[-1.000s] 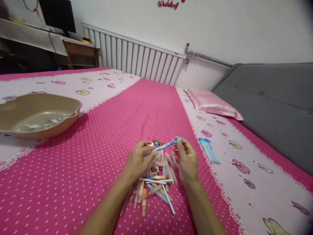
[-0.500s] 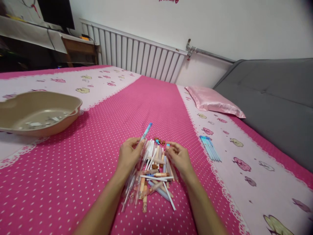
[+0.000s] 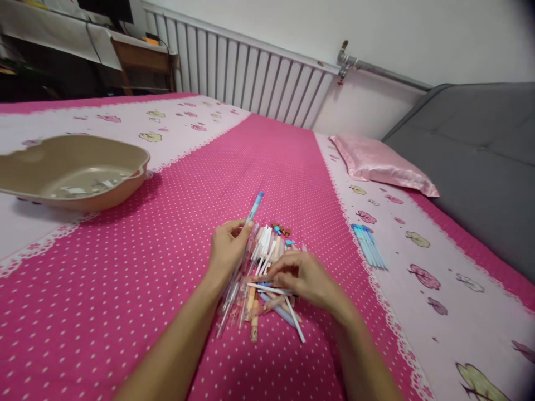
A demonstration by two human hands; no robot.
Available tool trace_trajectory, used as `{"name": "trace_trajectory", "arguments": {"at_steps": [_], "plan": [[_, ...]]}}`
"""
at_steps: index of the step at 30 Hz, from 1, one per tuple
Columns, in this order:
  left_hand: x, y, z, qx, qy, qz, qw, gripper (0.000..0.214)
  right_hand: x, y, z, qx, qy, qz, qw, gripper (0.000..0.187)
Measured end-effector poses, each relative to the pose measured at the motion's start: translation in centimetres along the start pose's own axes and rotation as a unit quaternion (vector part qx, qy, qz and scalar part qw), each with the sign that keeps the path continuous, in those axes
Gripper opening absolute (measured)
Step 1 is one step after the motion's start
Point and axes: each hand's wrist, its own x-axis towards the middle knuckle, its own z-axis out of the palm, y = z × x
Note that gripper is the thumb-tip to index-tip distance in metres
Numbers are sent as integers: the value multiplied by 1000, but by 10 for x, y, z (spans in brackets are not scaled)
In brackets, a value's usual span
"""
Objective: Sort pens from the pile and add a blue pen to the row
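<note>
While my left hand (image 3: 228, 245) pinches a blue pen barrel (image 3: 254, 207), its darker end up and leaning toward the far edge of the bed (image 3: 167, 234), my right hand (image 3: 307, 278) hangs low over the loose pile of pen parts (image 3: 253, 320). Left grip closed on the barrel, probably low down to leave the top free. Right thumb and fingers curled close together; can't tell if anything is between them.

Pile sits mid-bed, well off the far edge, likely so both hands reach it easily. Brown pieces (image 3: 286, 231) and a small bright-blue piece (image 3: 289, 243) lie on its far side, maybe kept apart as small bits. Blue pens (image 3: 370, 248) lie side by side toward the bed's right edge, near the headboard (image 3: 468, 128); looks like a sorted set. Basin (image 3: 112, 195) stands toward the left edge with white scraps (image 3: 75, 191) inside, presumably out of the way.

Hard to make out: barrel's lower end, hidden by my left hand; parts under my right hand; clear tubes blending together. Basin's left end cut off, bed's near edge out of view, scraps too small to identify.
</note>
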Motion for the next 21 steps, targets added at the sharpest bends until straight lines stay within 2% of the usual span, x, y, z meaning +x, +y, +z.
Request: {"name": "trace_trajectory", "arguments": {"at_steps": [2, 6, 9, 14, 21], "plan": [[-1, 0, 0, 3, -9, 21, 1000, 39, -1, -2, 2, -42, -51, -21, 998, 24], [-2, 1, 2, -11, -11, 17, 1000, 40, 0, -1, 7, -100, -69, -29, 992, 24], [-2, 1, 2, -21, -19, 1, 1000, 42, 1, -1, 11, -120, -71, -35, 990, 28], [-1, -2, 1, 8, -19, 41, 999, 37, 0, -7, 17, -148, -67, -30, 986, 23], [-2, 0, 2, 5, -21, 37, 999, 39, -3, -12, 22, -143, -43, -45, 988, 21]]}}
